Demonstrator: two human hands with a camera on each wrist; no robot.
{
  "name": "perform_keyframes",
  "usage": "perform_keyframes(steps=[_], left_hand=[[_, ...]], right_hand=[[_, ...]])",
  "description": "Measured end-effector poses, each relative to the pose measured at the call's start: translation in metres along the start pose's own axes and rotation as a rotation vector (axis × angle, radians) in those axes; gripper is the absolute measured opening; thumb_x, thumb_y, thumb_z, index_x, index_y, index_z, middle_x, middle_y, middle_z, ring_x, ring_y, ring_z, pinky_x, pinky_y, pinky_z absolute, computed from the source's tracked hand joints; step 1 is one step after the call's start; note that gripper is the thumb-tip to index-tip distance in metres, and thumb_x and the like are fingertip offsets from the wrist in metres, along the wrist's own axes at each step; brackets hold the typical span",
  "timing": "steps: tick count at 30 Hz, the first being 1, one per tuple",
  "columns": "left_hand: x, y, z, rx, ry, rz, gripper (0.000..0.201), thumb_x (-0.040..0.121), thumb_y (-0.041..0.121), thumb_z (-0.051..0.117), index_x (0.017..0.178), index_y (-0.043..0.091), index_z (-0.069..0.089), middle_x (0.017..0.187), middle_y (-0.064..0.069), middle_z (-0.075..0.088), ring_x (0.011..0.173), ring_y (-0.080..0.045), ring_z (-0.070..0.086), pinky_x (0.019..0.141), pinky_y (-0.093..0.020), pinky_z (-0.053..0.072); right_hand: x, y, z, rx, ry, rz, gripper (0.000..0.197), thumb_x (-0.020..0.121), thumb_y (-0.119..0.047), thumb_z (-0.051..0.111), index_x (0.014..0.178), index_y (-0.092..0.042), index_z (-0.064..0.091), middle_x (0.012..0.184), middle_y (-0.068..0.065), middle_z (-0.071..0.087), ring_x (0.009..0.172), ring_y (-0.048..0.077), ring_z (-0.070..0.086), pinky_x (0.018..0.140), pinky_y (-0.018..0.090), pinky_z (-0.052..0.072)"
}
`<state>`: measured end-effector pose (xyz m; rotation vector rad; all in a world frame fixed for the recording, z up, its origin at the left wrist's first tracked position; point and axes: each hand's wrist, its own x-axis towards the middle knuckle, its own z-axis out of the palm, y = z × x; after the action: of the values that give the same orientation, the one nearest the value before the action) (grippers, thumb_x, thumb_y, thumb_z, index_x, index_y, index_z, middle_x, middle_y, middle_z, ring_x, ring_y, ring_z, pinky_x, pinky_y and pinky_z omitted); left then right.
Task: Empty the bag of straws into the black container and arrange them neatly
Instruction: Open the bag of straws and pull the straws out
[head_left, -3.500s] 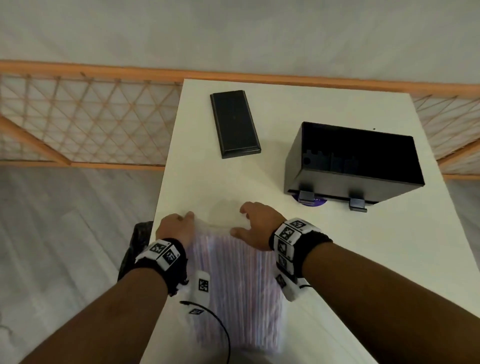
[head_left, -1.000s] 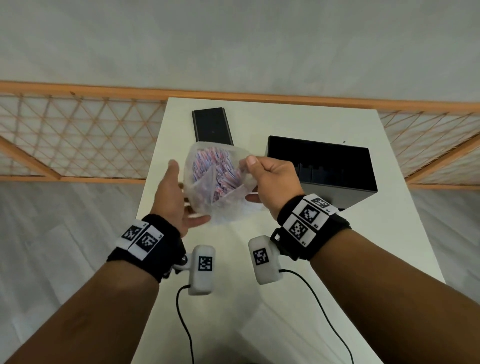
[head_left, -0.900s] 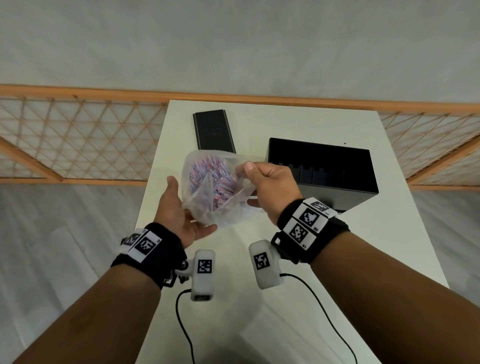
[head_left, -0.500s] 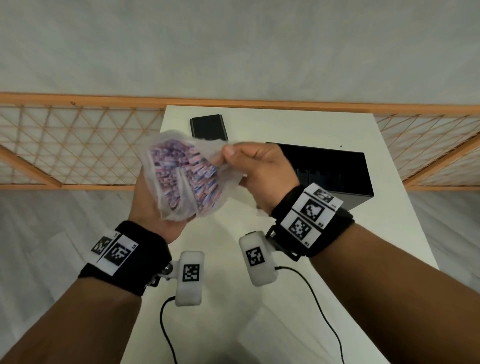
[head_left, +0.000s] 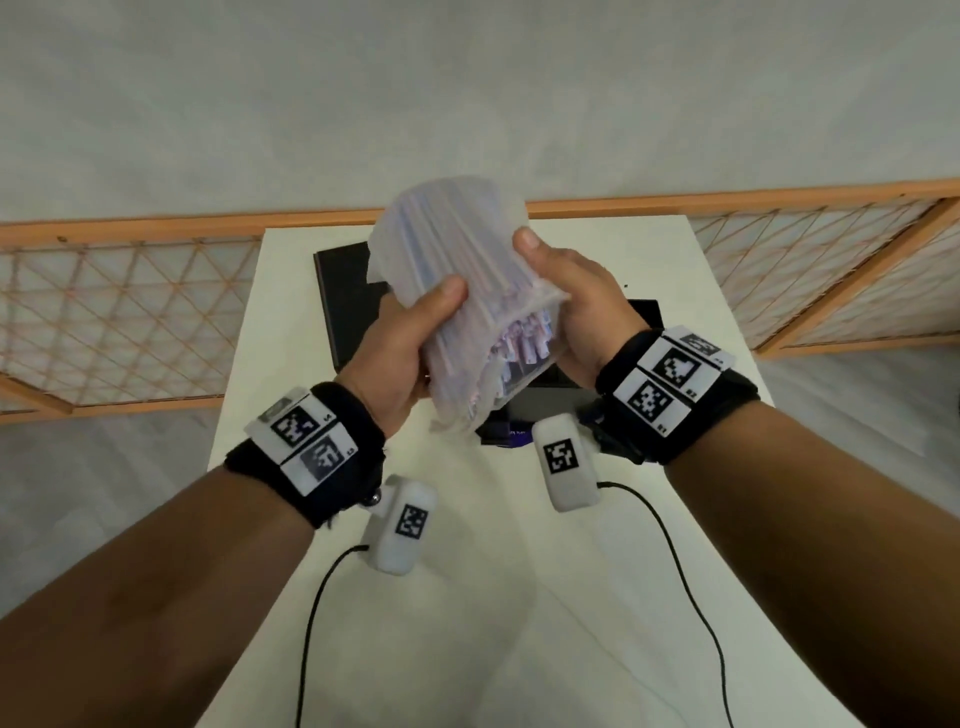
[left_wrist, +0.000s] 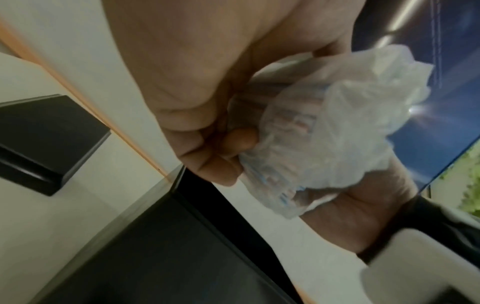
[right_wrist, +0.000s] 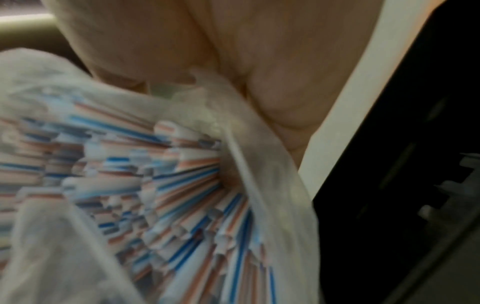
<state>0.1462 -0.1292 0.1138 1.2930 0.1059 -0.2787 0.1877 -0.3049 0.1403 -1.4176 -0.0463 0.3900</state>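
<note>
I hold the clear plastic bag of straws (head_left: 462, 291) up over the table, closed end raised and open mouth tipped down toward me. My left hand (head_left: 415, 332) grips its left side, thumb across the front. My right hand (head_left: 566, 312) holds the right side near the mouth. Red-and-blue striped straws (right_wrist: 161, 185) show at the mouth, still inside the bag. The black container (head_left: 524, 410) sits right below and is mostly hidden by the bag and hands. In the left wrist view my fingers curl round the bag (left_wrist: 324, 144) above the container (left_wrist: 155, 246).
A flat black lid (head_left: 345, 301) lies on the white table (head_left: 519, 597) at the back left, also in the left wrist view (left_wrist: 39, 139). An orange lattice railing (head_left: 130, 312) runs behind the table. Two wrist-camera cables hang over the near part of the table.
The bag was lifted off the table and its mouth opened. Over the last second it swung up and tipped over, so the mouth now faces down above the container.
</note>
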Motion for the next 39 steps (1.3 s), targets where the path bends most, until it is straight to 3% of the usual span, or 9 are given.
perform_keyframes(steps=[5,8,12,16,18,21,25,32,39], left_hand=[[0.035,0.005,0.010,0.136,0.018,-0.029,0.115,0.056,0.067,0.090,0.148,0.018,0.042,0.136,-0.009,0.065,0.122,-0.029,0.065,0.103,-0.059,0.049],[0.044,0.007,0.018,0.165,0.004,-0.061,0.093,0.069,0.056,0.084,0.146,0.020,0.047,0.132,-0.008,0.068,0.118,-0.025,0.068,0.102,-0.053,0.053],[0.050,0.009,0.026,0.192,-0.055,-0.103,0.058,0.088,0.041,0.068,0.139,0.017,0.056,0.126,-0.008,0.072,0.118,-0.024,0.069,0.106,-0.045,0.051],[0.050,0.007,0.027,0.228,-0.032,-0.280,0.095,0.062,0.072,0.082,0.140,0.026,0.054,0.122,-0.005,0.074,0.112,-0.030,0.072,0.102,-0.058,0.050],[0.047,0.005,0.027,0.253,0.004,-0.334,0.104,0.056,0.077,0.080,0.143,0.029,0.048,0.122,-0.001,0.074,0.108,-0.028,0.073,0.095,-0.057,0.053],[0.042,0.002,0.021,0.282,0.036,-0.375,0.099,0.060,0.076,0.077,0.143,0.030,0.045,0.122,-0.001,0.073,0.107,-0.027,0.073,0.094,-0.056,0.054],[0.033,-0.003,0.009,0.231,0.049,-0.340,0.096,0.064,0.063,0.081,0.143,0.028,0.042,0.128,-0.005,0.069,0.109,-0.027,0.072,0.093,-0.053,0.057],[0.021,-0.001,0.002,0.307,-0.059,-0.022,0.105,0.064,0.039,0.087,0.147,0.027,0.024,0.145,0.001,0.053,0.132,-0.014,0.055,0.104,-0.036,0.053],[0.017,0.004,-0.006,0.434,-0.250,-0.053,0.076,0.066,0.004,0.091,0.135,0.008,0.060,0.129,-0.008,0.070,0.123,-0.019,0.065,0.103,-0.040,0.054]], right_hand=[[0.011,0.001,-0.019,-0.032,-0.126,0.131,0.092,0.072,-0.075,0.068,0.129,-0.003,0.061,0.114,0.018,0.072,0.106,0.034,0.070,0.098,0.047,0.052],[0.011,0.002,-0.024,-0.140,-0.128,0.064,0.075,0.089,-0.061,0.057,0.140,-0.008,0.048,0.099,0.002,0.076,0.089,0.015,0.074,0.079,0.031,0.059],[0.012,0.011,-0.027,-0.178,-0.107,0.117,0.093,0.071,-0.074,0.069,0.143,-0.020,0.046,0.125,0.005,0.069,0.114,0.021,0.067,0.106,0.045,0.048],[0.006,0.021,-0.025,-0.171,-0.113,0.212,0.095,0.069,-0.081,0.065,0.140,-0.020,0.051,0.126,0.001,0.069,0.118,0.017,0.065,0.113,0.044,0.039],[0.002,0.022,-0.024,-0.172,-0.091,0.238,0.092,0.073,-0.078,0.064,0.142,-0.020,0.049,0.125,0.000,0.070,0.114,0.013,0.067,0.107,0.038,0.045],[-0.003,0.030,-0.023,-0.152,-0.105,0.266,0.072,0.090,-0.067,0.054,0.143,-0.020,0.049,0.119,-0.002,0.070,0.090,0.003,0.071,0.070,0.018,0.055],[-0.009,0.035,-0.012,-0.127,-0.112,0.227,0.080,0.079,-0.065,0.068,0.143,-0.021,0.047,0.122,0.005,0.071,0.108,0.023,0.070,0.094,0.044,0.056],[-0.014,0.016,-0.031,-0.356,-0.091,-0.057,0.090,0.061,-0.018,0.094,0.137,-0.020,0.047,0.125,-0.004,0.066,0.116,0.007,0.063,0.097,0.032,0.054],[-0.020,0.023,-0.032,-0.627,0.023,-0.135,0.108,0.044,-0.041,0.098,0.137,-0.029,0.044,0.129,-0.012,0.060,0.124,0.011,0.055,0.101,0.045,0.052]])
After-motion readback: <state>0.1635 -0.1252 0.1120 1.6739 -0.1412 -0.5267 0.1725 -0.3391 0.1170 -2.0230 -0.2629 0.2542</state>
